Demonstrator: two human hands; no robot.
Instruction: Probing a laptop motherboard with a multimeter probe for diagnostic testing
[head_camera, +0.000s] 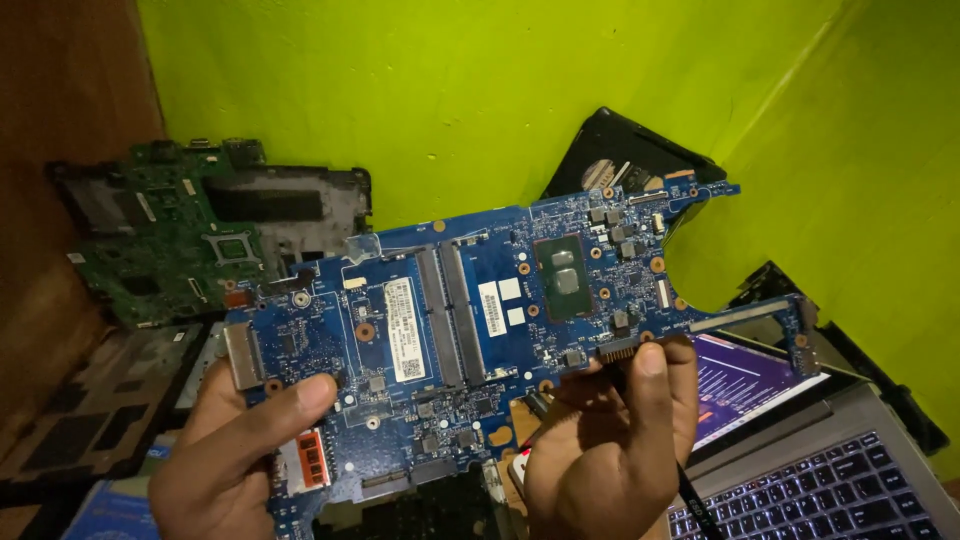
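Two hands, nearest the camera, hold one blue circuit board (470, 330) raised above the bench, component side up, tilted slightly with its right end higher.

Item 1: left hand (235, 455), near left. Thumb lies flat across the board's top face near the left edge; the other fingers are hidden beneath the board. The hand pinches the board's near-left corner, beside one orange-and-white connector block (306, 458).

Item 2: right hand (610, 450), near centre. Thumb tip (651, 362) presses on the board's near edge just right of the middle; the curled fingers are under the board, pinching it. One thin black tool or cable (697, 500) runs down from this hand; which it is cannot be told.

Item 3: blue circuit board, one. Carries two long parallel memory slots (450, 312), one bare processor chip (563, 270) with two shiny dies, several white labels, and one curved cutout on its right side.

Item 4: green circuit board (165, 250), one, far left, seated in a black laptop shell (300, 200) that leans against the green wall.

Item 5: black laptop shell part (620, 145), one, far centre, behind the blue board, holding a round silvery component.

Item 6: open laptop (800, 480), one, near right, grey deck with a lit keyboard and a lit screen (745, 385); it sits below and right of the right hand.

Item 7: dark flat panels (95, 400), near left on the bench; count unclear.
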